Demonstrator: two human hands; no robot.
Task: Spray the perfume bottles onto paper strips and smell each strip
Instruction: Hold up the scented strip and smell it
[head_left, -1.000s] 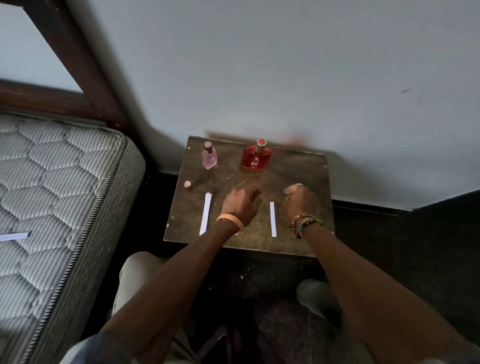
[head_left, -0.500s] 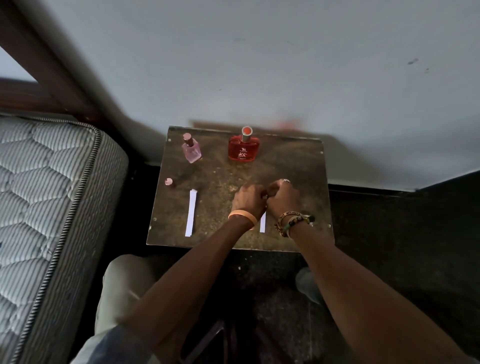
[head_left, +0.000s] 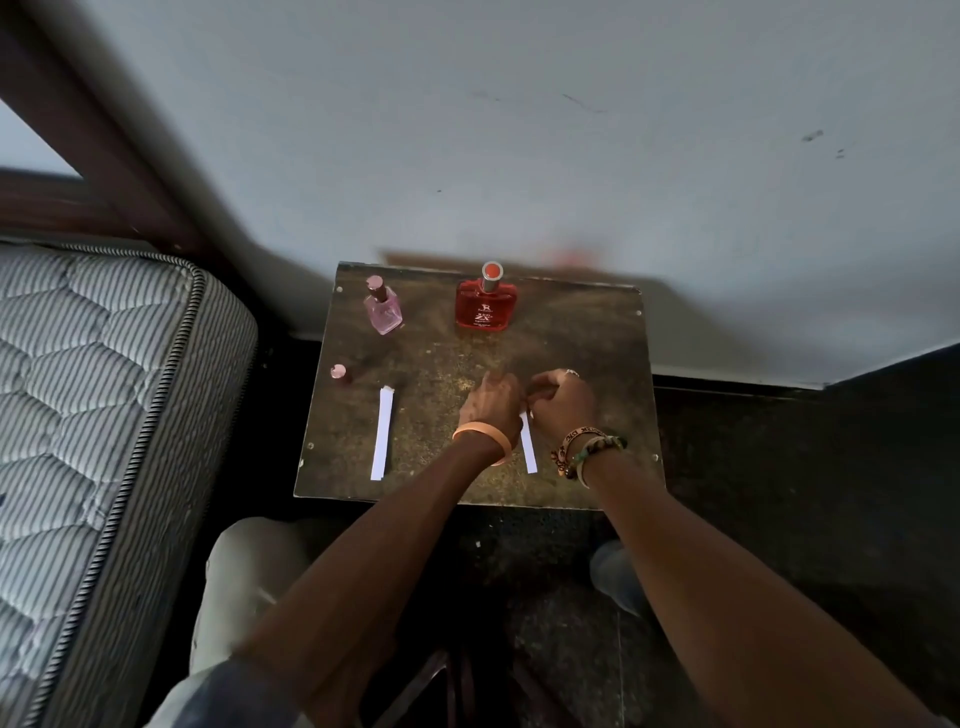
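On the small brown table a pink perfume bottle stands uncapped at the back left, with a red perfume bottle to its right. Two white paper strips lie near the front. The left strip lies alone. My left hand and my right hand meet over the far end of the right strip, fingers curled down onto it. That end and my fingertips are hidden; the near half shows between my wrists.
A small pink cap sits on the table left of the left strip. A quilted mattress flanks the table on the left, and a pale wall rises right behind it. My knees are below the front edge over dark floor.
My two hands were apart on either side of the right strip and have come together over its far end. The camera view shifted slightly; the bottles, cap and left strip stayed put.
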